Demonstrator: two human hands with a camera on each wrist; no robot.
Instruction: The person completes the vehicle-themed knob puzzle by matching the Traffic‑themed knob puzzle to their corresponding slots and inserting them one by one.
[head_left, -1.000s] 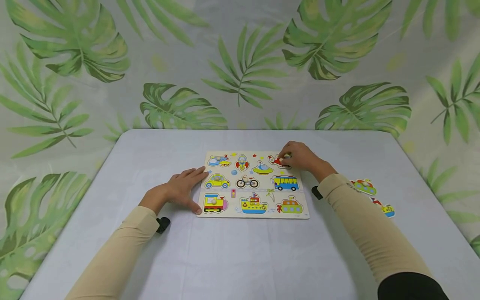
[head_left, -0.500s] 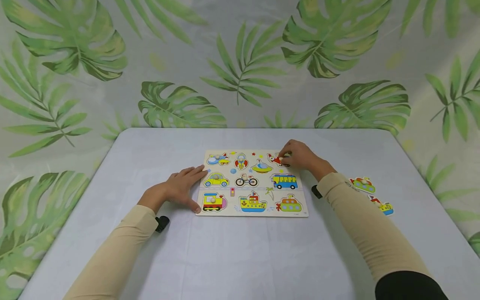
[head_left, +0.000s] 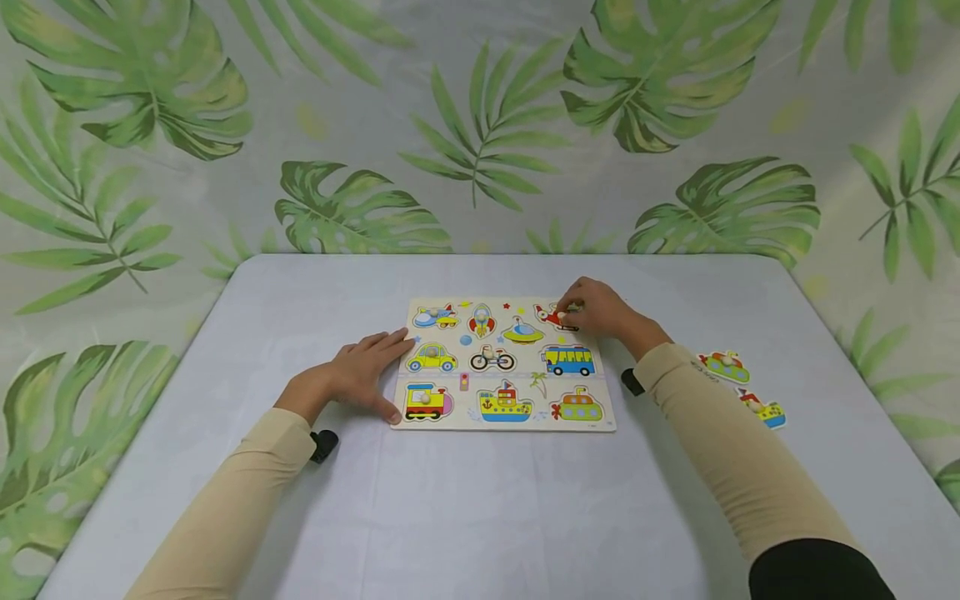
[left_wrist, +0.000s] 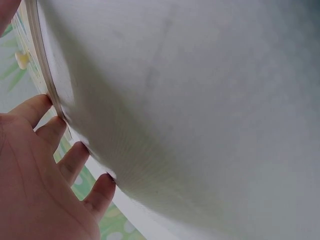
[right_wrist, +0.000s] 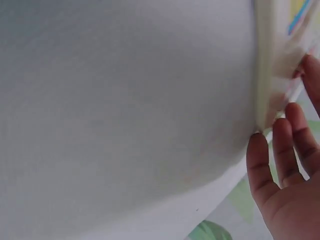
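- Left hand point(head_left: 362, 373): grip spread, empty, touching left edge of pale rectangular wooden board point(head_left: 528, 357).
- Right hand point(head_left: 602, 312): grip narrowed, pinching red helicopter-shaped piece point(head_left: 547, 317), far right corner.

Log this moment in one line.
left hand: on left edge of puzzle board; right hand: at red helicopter, grip unclear; submarine piece, ship piece: right of board

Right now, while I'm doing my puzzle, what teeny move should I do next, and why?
I'd probably press the helicopter piece down gently. Your right grip pinches it and hides part of it, so I can't tell whether it sits flat. Your left grip touches the left edge of the puzzle board, which should help keep it steady.
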